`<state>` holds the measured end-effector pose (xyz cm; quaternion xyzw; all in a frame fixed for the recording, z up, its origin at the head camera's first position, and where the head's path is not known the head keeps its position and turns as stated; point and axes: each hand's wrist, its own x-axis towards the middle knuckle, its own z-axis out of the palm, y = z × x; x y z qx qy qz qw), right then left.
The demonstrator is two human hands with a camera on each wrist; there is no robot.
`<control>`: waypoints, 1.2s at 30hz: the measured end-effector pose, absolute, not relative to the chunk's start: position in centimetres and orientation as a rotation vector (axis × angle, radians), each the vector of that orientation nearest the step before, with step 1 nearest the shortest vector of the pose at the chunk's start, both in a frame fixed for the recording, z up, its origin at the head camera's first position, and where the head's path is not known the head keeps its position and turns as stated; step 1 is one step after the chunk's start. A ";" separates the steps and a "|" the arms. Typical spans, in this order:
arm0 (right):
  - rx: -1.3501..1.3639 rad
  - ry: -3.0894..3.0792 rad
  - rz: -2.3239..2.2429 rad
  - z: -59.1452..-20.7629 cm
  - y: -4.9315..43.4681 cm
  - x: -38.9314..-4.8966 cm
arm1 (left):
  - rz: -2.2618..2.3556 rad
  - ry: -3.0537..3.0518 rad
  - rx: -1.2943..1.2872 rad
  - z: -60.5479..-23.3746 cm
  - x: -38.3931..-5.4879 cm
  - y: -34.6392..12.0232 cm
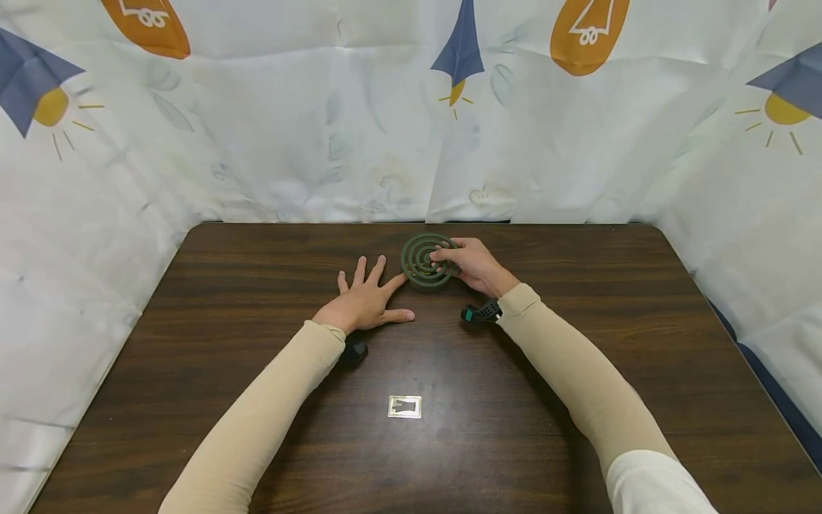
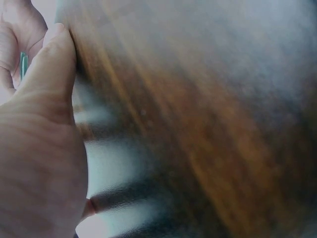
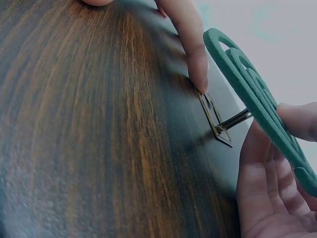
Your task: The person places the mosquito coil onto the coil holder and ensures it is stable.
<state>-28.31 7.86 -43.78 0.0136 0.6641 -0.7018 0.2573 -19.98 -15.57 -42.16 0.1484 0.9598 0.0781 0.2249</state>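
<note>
A green mosquito coil [image 1: 420, 263] is held by my right hand [image 1: 475, 265] near the table's far edge. The thumb lies on top at its middle and the other fingers are underneath. In the right wrist view the coil [image 3: 255, 99] tilts over a small metal stand [image 3: 235, 120], whose raised prong reaches its underside. My left hand [image 1: 362, 303] rests on the table with fingers spread and straight. Its index fingertip touches the end of the stand's flat frame. From the head view, the coil mostly hides this stand.
A second small flat metal stand [image 1: 404, 407] lies on the dark wooden table [image 1: 552, 343], nearer to me. White patterned cloth [image 1: 257, 143] hangs behind the table and along both sides. Each wrist wears a dark strapped device.
</note>
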 end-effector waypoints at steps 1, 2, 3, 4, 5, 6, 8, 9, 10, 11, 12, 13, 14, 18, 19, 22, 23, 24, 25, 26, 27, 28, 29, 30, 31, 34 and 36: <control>0.035 1.800 -1.902 -43.8 7.9 -28.3 | 0.216 2.647 0.408 -42.1 -20.0 -15.6; 0.034 1.800 -1.901 -43.8 7.9 -28.3 | 0.217 2.646 0.406 -42.1 -20.0 -15.5; 0.032 1.800 -1.898 -43.7 7.9 -28.3 | 0.217 2.645 0.406 -42.1 -20.0 -15.5; 0.032 1.799 -1.897 -43.7 7.9 -28.3 | 0.218 2.644 0.404 -42.1 -20.0 -15.5; 0.032 1.798 -1.897 -43.7 8.0 -28.3 | 0.220 2.641 0.401 -42.1 -20.0 -15.5; 0.031 1.798 -1.896 -43.7 8.0 -28.3 | 0.221 2.640 0.399 -42.1 -20.0 -15.5; 0.032 1.797 -1.895 -43.7 8.0 -28.3 | 0.221 2.639 0.400 -42.1 -20.1 -15.5; 0.034 1.797 -1.895 -43.7 8.0 -28.3 | 0.221 2.639 0.400 -42.1 -20.1 -15.5; 0.036 1.795 -1.895 -43.7 8.0 -28.3 | 0.222 2.638 0.399 -42.1 -20.1 -15.5; 0.037 1.795 -1.894 -43.7 8.0 -28.3 | 0.221 2.638 0.398 -42.1 -20.1 -15.5; 0.039 1.794 -1.894 -43.8 8.0 -28.3 | 0.219 2.639 0.399 -42.1 -20.1 -15.5; 0.041 1.792 -1.894 -43.8 8.0 -28.4 | 0.219 2.639 0.399 -42.1 -20.1 -15.5; 0.043 1.790 -1.895 -43.8 8.0 -28.4 | 0.219 2.638 0.397 -42.1 -20.1 -15.5; 0.042 1.779 -1.903 -43.8 8.0 -28.4 | 0.216 2.641 0.400 -42.0 -20.0 -15.5; 0.045 1.774 -1.907 -43.8 8.0 -28.4 | 0.217 2.640 0.399 -42.0 -20.0 -15.5; 0.048 1.768 -1.910 -43.8 8.0 -28.4 | 0.214 2.642 0.402 -42.0 -20.0 -15.5; 0.050 1.767 -1.910 -43.7 7.9 -28.4 | 0.214 2.643 0.401 -42.0 -20.0 -15.5; 0.053 1.767 -1.909 -43.7 7.9 -28.4 | 0.212 2.643 0.401 -42.0 -20.0 -15.5; 0.055 1.769 -1.908 -43.7 7.9 -28.4 | 0.212 2.643 0.400 -42.0 -20.0 -15.5; 0.055 1.773 -1.903 -43.7 7.9 -28.4 | 0.212 2.644 0.401 -42.1 -20.0 -15.5; 0.056 1.776 -1.899 -43.7 7.9 -28.4 | 0.213 2.645 0.401 -42.1 -20.0 -15.5; 0.058 1.778 -1.895 -43.7 7.9 -28.4 | 0.212 2.645 0.400 -42.1 -20.0 -15.5; 0.058 1.779 -1.893 -43.7 7.9 -28.4 | 0.212 2.646 0.401 -42.1 -20.0 -15.5; 0.060 1.781 -1.889 -43.7 7.9 -28.4 | 0.212 2.645 0.400 -42.1 -20.0 -15.5; 0.061 1.783 -1.885 -43.7 7.9 -28.4 | 0.212 2.645 0.400 -42.1 -20.1 -15.5; 0.066 1.774 -1.883 -43.7 8.0 -28.4 | 0.206 2.647 0.400 -42.1 -20.1 -15.5; 0.070 1.769 -1.883 -43.6 8.0 -28.4 | 0.203 2.649 0.401 -42.1 -20.0 -15.5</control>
